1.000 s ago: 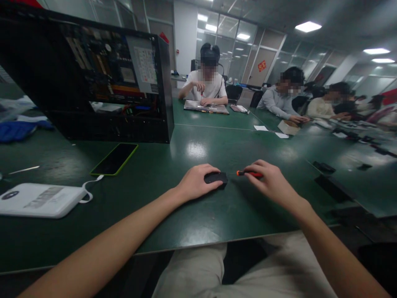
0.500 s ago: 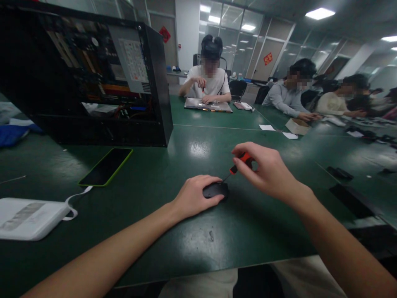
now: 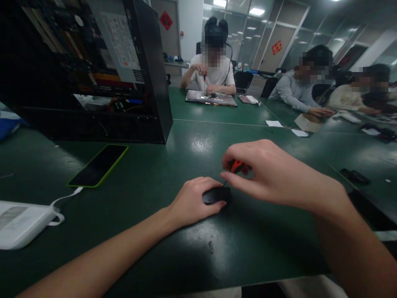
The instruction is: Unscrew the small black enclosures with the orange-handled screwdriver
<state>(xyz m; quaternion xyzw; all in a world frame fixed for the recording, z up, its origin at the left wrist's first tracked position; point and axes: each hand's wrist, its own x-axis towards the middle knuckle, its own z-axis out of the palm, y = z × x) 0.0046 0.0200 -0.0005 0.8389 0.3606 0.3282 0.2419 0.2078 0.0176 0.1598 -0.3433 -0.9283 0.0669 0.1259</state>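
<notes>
A black computer mouse [image 3: 215, 195] lies on the green table [image 3: 149, 252]. My left hand [image 3: 197, 200] grips it from the left, thumb along the near side and fingers along the far side. Above and to the right of the mouse, my right hand [image 3: 257, 174] is closed round the red and black handle of a screwdriver [image 3: 237, 166]. Its thin shaft slants down to the mouse's far edge; the tip's exact contact is hidden by my fingers.
An open black computer case [image 3: 151, 82] stands at the left. Before it lie a green-rimmed phone [image 3: 98, 166] and a white power bank [image 3: 23, 223] joined by a cable. Across the table a person in white [image 3: 214, 74] works on a flat panel [image 3: 211, 98]. Others sit at the right.
My right hand has come lower and closer over the mouse, hiding more of the screwdriver. My left hand keeps its grip. The view has shifted slightly.
</notes>
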